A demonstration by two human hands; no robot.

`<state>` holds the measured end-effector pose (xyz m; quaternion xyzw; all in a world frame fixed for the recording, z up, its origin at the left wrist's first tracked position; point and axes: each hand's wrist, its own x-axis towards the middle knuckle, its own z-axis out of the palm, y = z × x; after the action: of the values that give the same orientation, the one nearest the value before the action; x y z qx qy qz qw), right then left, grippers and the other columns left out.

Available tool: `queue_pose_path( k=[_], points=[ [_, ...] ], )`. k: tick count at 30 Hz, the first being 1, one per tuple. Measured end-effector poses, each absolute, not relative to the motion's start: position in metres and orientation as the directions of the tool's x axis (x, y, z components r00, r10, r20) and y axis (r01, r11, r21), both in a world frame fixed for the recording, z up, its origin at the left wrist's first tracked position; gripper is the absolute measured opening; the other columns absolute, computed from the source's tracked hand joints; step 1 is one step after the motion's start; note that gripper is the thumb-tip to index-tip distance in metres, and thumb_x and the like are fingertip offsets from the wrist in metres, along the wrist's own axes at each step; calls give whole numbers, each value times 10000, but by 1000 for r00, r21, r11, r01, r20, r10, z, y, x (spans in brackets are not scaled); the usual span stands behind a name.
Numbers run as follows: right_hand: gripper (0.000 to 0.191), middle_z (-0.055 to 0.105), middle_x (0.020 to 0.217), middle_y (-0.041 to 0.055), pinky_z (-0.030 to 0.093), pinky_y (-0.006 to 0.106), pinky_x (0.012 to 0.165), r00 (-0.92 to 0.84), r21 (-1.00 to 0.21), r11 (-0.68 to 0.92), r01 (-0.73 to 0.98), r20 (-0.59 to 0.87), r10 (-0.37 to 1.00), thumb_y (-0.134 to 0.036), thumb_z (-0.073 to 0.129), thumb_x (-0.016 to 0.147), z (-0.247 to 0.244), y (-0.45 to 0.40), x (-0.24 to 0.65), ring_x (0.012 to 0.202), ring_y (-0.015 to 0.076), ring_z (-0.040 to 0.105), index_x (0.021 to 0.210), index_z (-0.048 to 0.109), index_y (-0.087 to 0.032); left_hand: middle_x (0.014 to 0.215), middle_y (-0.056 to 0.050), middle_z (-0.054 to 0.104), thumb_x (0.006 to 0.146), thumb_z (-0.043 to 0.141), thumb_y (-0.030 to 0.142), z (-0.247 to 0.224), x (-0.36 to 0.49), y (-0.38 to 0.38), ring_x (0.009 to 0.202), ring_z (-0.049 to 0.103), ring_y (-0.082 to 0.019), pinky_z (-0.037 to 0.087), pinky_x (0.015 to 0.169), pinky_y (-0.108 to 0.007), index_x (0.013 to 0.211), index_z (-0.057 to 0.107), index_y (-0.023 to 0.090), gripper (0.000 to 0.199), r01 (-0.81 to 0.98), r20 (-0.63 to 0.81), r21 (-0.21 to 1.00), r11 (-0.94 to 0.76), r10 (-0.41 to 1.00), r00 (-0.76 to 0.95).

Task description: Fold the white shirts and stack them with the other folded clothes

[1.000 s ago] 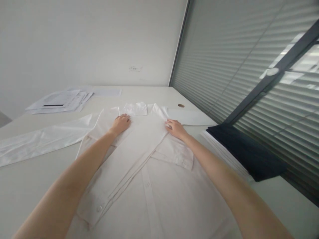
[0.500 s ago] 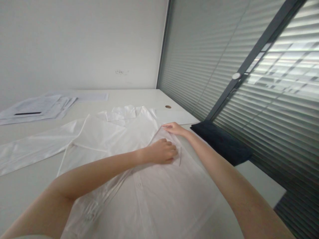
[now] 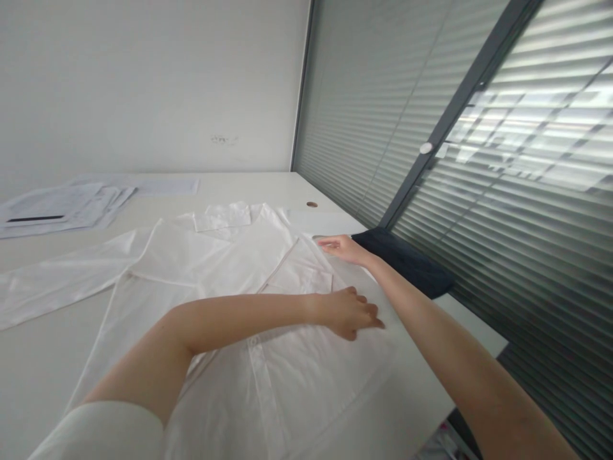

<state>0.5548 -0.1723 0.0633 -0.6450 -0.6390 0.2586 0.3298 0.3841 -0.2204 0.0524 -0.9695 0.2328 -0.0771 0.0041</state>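
A white long-sleeved button shirt [image 3: 292, 364] lies spread on the white table, one sleeve stretched to the left and its collar at the far end. Its right part is folded inward, with a cuffed piece [image 3: 306, 278] lying on top. My left hand [image 3: 352, 313] reaches across the shirt to its right side, fingers partly bent and thumb apart, with no cloth visible in its grip. At the folded upper right edge my right hand [image 3: 342, 248] is open, fingers stretched forward beside the fabric. Its palm side is partly hidden.
A dark folded cloth [image 3: 405, 262] lies along the table's right edge by the window blinds [image 3: 364, 128]. Papers [image 3: 62, 204] with a black strip lie at the back left. A round cable hole [image 3: 311, 204] is in the table [image 3: 239, 185] near the back right.
My left hand has moved off the cuffed piece, rightward and nearer me, to the shirt's side. My right hand has let go of the fold's corner and its fingers are straightened.
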Motion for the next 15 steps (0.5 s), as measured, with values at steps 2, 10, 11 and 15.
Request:
queue_pose_path(
  k=[2,10,11,15],
  points=[
    [339,718,1187,85,489,430,1039,58,-745,40,666,106,993,-347,711,832,70,-179,554,1114,259,673,1132,749,-194,1157,-93,651,794,658,204,56,385,-221,923,630,-239,444,769,-384,1307,566,194,521,-450,163,-66,-891,-455,876],
    [238,749,1109,89,530,355,962,94,-681,12,732,119,988,-224,651,878,85,-188,555,1018,220,708,1084,759,-170,764,-58,641,921,538,120,51,375,-229,733,621,-206,380,669,-369,779,665,169,196,-443,304,-343,-828,-544,782],
    [237,754,1090,90,534,346,951,96,-674,7,739,116,989,-219,646,881,85,-186,555,1005,218,712,1083,759,-167,728,-56,625,923,526,107,51,372,-229,710,612,-200,366,649,-359,758,654,164,217,-437,331,-370,-820,-556,762],
    [249,762,1064,82,540,314,908,125,-595,-43,803,97,987,-214,614,898,80,-170,547,929,202,725,1097,754,-162,653,-32,565,951,458,93,52,354,-233,619,552,-163,301,576,-327,767,642,158,268,-379,443,-410,-830,-544,713]
  ],
)
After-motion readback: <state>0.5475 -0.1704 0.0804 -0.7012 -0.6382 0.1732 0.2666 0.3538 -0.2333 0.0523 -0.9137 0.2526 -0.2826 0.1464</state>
